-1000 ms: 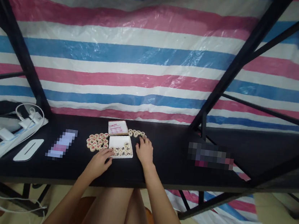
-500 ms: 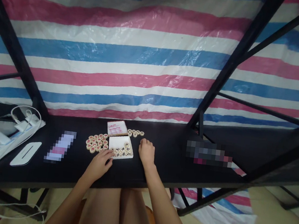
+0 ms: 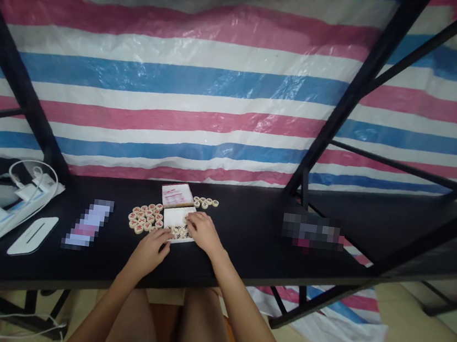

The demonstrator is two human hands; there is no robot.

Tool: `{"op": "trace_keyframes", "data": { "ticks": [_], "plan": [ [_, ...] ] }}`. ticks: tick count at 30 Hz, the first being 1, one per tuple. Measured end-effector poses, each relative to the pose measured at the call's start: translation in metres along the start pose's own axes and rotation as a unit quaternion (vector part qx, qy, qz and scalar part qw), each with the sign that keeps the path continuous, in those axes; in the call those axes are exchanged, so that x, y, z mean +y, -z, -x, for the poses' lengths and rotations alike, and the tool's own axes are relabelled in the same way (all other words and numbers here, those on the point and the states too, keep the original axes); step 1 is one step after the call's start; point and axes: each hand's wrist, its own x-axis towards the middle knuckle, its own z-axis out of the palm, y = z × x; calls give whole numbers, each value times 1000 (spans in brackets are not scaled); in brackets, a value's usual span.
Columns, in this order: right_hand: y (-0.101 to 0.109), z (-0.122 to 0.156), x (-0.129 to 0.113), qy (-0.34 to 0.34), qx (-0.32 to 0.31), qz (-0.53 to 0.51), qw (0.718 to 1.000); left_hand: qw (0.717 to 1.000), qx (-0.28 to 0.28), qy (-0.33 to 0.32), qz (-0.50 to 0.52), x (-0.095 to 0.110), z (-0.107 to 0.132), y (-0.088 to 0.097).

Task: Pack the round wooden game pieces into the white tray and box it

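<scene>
A shallow white box (image 3: 175, 217) lies on the black table (image 3: 245, 234) with several round wooden game pieces in it. My left hand (image 3: 150, 250) rests at the box's near left corner, fingers curled against its edge. Over the right half of the box is my right hand (image 3: 203, 230), fingers bent down onto the pieces inside; what they hold is hidden. Several red-marked pieces (image 3: 144, 218) lie in a cluster left of the box. A few black-marked pieces (image 3: 206, 202) sit in a short row behind it, beside the pink-printed lid (image 3: 176, 194).
At the table's left end lie a white power strip with plugs and cables (image 3: 7, 205) and a flat white oval device (image 3: 32, 234). Black frame posts (image 3: 334, 123) rise behind the table. A striped tarp (image 3: 223, 81) hangs at the back. My knees are under the table edge.
My right hand has moved left from the table surface beside the box to over the box's right half. The left hand has stayed at the box's near corner.
</scene>
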Motion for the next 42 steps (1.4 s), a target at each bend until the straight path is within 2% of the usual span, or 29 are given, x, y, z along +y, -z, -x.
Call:
{"op": "trace_keyframes", "data": {
  "ticks": [9,20,24,31,34,36,39,42],
  "plan": [
    [9,5,-8,52,-66,47,995,1000,2,-3,-2,0,-1,-1],
    [15,8,-17,80,-70,110,988,1000,-3,2,8,1,-2,1],
    [14,8,-16,54,-54,119,990,1000,-2,2,12,1,-1,0],
    [17,10,-22,32,-68,113,991,1000,-4,-5,11,-1,-1,0],
    [18,10,-18,18,-47,89,995,1000,-3,-5,9,-2,0,-1],
    [18,9,-10,-22,-9,83,996,1000,3,-5,10,-3,0,-2],
    [17,7,8,-127,31,126,983,1000,6,-5,10,-4,0,-4],
    [12,5,22,-171,-4,175,970,1000,1,2,10,-2,-1,-2]
  ]
}}
